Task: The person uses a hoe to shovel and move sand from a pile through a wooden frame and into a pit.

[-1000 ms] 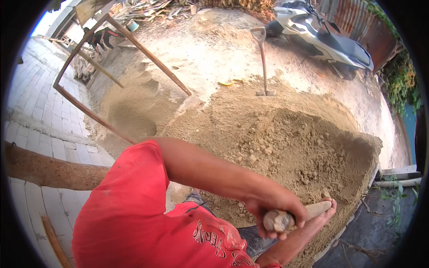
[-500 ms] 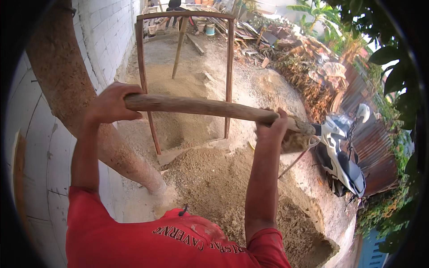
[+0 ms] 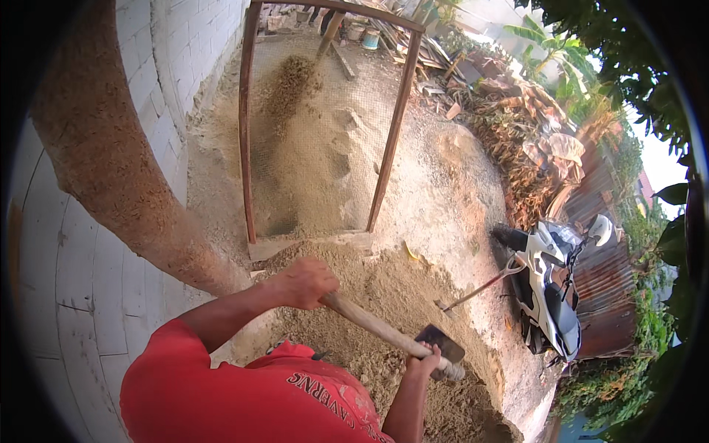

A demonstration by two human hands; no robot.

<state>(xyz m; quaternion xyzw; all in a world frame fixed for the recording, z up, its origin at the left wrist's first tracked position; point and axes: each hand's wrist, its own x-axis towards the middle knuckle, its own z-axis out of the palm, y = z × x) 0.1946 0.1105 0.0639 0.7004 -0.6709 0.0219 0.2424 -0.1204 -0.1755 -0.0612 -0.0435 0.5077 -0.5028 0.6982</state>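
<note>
I grip a hoe by its thick wooden handle [image 3: 371, 323]. My left hand [image 3: 306, 282] is wrapped round the upper end. My right hand [image 3: 424, 362] is closed round the handle close to the dark metal blade [image 3: 442, 342], low over a heap of damp sand [image 3: 395, 284]. Beyond the heap, a leaning sieve has a wooden frame [image 3: 246, 140] and wire mesh. A dark spray of sand [image 3: 292, 83] shows against the upper part of the mesh, with paler sand lower down.
A thick tree trunk [image 3: 129, 181] slants along my left before a block wall [image 3: 77, 273]. Right of the heap, a shovel [image 3: 476, 292] stands in the sand beside a white motorcycle [image 3: 550, 292]. Dry leaves [image 3: 524, 144] and corrugated metal sheets [image 3: 602, 295] lie farther right.
The hoe has dropped from a raised position across my view to low over the heap, both hands still gripping it. Sand has flown off onto the sieve.
</note>
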